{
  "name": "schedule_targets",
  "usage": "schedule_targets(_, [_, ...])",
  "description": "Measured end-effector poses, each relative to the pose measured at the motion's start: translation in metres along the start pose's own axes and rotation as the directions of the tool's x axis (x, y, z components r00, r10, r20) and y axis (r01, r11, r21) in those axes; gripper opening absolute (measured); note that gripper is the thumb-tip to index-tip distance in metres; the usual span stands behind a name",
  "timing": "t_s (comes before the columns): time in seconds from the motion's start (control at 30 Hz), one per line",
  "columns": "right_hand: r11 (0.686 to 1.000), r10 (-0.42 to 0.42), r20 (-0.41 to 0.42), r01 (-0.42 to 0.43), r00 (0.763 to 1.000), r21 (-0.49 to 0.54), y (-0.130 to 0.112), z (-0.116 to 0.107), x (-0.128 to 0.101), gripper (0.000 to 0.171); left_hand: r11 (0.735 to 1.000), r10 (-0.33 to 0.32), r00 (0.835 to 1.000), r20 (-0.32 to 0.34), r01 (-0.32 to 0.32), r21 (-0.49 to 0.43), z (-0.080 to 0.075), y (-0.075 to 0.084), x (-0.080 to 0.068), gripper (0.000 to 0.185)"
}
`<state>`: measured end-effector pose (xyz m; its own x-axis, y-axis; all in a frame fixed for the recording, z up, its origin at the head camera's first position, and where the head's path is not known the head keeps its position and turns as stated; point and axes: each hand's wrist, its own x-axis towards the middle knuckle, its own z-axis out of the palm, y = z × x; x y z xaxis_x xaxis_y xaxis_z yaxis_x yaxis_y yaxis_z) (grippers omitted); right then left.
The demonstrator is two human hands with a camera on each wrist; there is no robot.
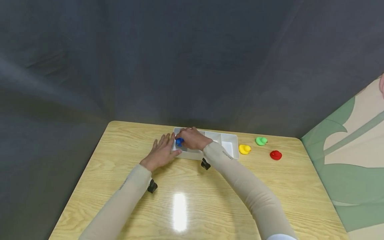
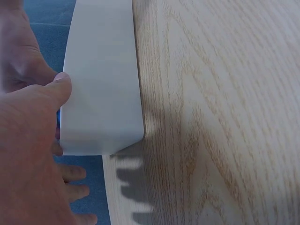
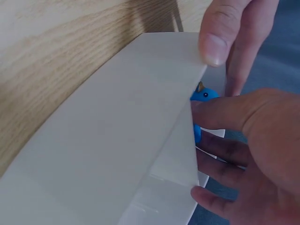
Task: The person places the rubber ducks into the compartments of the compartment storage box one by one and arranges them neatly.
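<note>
My right hand [image 1: 193, 138] reaches into the left end of a white divided tray [image 1: 229, 137] and pinches a blue toy duck [image 1: 179, 142]. In the right wrist view the duck's head [image 3: 206, 94] and beak show above the thumb; the other fingers partly hide its body. At the tray's left end rests my left hand [image 1: 162, 152], its fingers straight and spread. The left wrist view shows its thumb [image 2: 60, 89] on the tray's near rim, with the fingers reaching past the end wall.
Right of the tray sit a yellow duck [image 1: 244, 149], a green duck [image 1: 261, 141] and a red duck [image 1: 275, 155]. The tray stands near the back edge of the wooden table [image 1: 144, 213]. A dark curtain [image 1: 192, 66] hangs behind it.
</note>
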<state>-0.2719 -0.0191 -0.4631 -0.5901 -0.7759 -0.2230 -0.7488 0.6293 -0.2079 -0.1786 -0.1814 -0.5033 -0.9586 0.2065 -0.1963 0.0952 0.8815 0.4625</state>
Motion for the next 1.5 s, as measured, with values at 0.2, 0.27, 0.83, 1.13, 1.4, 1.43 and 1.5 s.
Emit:
schedule_targets(0.2, [1.000, 0.007, -0.012, -0.007, 1.000, -0.011, 0.001, 0.005, 0.001, 0.040, 1.000, -0.009, 1.000, 0.008, 0.009, 0.003, 0.000, 0.003, 0.000, 0.084])
schedule_targets(0.27, [1.000, 0.018, -0.022, -0.018, 1.000, -0.001, 0.001, 0.006, -0.001, 0.041, 1.000, -0.013, 1.000, 0.008, 0.013, -0.001, 0.000, 0.003, 0.000, 0.084])
schedule_targets(0.83, [0.995, 0.052, -0.101, -0.060, 0.993, -0.077, -0.014, 0.004, 0.002, 0.017, 1.000, 0.001, 1.000, -0.005, -0.001, 0.001, -0.001, 0.003, 0.001, 0.086])
schedule_targets(1.13, [0.990, 0.074, -0.143, -0.090, 0.987, -0.106, -0.013, 0.019, 0.013, 0.011, 1.000, -0.005, 1.000, -0.006, 0.005, 0.029, 0.001, 0.000, -0.002, 0.087])
schedule_targets(1.4, [0.988, 0.101, -0.163, -0.118, 0.982, -0.102, -0.012, 0.019, 0.013, 0.026, 1.000, -0.003, 1.000, -0.001, 0.003, 0.013, 0.002, 0.001, 0.000, 0.087])
schedule_targets(1.43, [0.987, 0.100, -0.165, -0.118, 0.981, -0.104, -0.012, 0.019, 0.013, 0.025, 1.000, -0.005, 1.000, 0.000, 0.005, 0.013, 0.002, 0.001, 0.000, 0.087])
schedule_targets(1.5, [0.987, 0.100, -0.167, -0.119, 0.981, -0.108, -0.011, 0.020, 0.013, 0.023, 1.000, -0.005, 1.000, -0.002, 0.005, 0.013, 0.002, 0.001, 0.001, 0.087])
